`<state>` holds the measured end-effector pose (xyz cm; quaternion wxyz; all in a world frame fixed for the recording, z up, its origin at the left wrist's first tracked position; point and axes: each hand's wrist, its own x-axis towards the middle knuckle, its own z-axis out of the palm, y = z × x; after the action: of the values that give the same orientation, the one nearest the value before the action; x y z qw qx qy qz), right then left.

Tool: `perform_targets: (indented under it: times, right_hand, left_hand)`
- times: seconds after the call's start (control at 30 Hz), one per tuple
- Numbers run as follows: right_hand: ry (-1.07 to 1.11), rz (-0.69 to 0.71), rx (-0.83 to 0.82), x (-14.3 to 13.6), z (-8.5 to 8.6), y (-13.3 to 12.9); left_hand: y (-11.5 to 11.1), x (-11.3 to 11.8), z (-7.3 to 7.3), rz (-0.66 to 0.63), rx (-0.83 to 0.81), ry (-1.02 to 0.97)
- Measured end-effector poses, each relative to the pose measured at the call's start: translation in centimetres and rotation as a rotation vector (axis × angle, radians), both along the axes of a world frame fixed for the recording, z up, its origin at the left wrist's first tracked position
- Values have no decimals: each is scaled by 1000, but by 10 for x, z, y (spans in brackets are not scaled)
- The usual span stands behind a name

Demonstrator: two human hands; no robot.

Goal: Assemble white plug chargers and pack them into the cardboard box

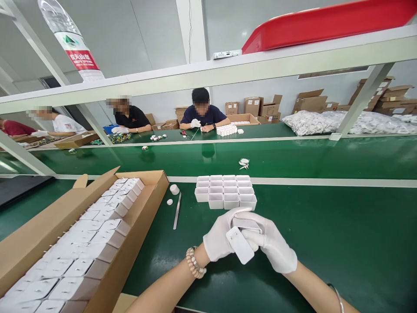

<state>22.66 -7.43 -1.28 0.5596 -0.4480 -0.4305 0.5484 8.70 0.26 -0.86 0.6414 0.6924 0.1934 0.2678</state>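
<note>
My left hand (pixel 221 234), in a white glove, is closed around the left side of a white plastic box (pixel 246 224). From the right, my right hand (pixel 272 241), also gloved, grips the same box. A flat white cover (pixel 240 245) with rounded corners and small holes hangs tilted below the box, between my hands. Whether the cover joins the box is hidden by my fingers. Just beyond my hands stand rows of open white boxes (pixel 230 201) on the green table (pixel 319 243).
On the left lies a long cardboard box (pixel 153 204) holding white units (pixel 87 250). Tweezers (pixel 177 211) and a small white roll (pixel 174 189) lie beside it. A shelf beam (pixel 156 82) crosses above, with a bottle (pixel 76 48) and red tray (pixel 325 26). Several people sit opposite.
</note>
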Motion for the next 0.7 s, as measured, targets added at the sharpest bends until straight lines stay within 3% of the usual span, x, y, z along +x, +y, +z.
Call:
perform_targets:
  times: [0.23,0.37,0.5,0.7]
  right_hand:
    - [-32,64,64,3,5,6]
    - [-11,174,88,7,12,6]
    - [-117,168,68,10,19,4]
    - [-112,132,-23,8,22,-1]
  left_hand:
    - [1,-1,3,62,40,41]
    - [1,-1,4,5,-81,35]
    - [3,0,8,-54,-146,19]
    - [4,0,9,-72,-28,76]
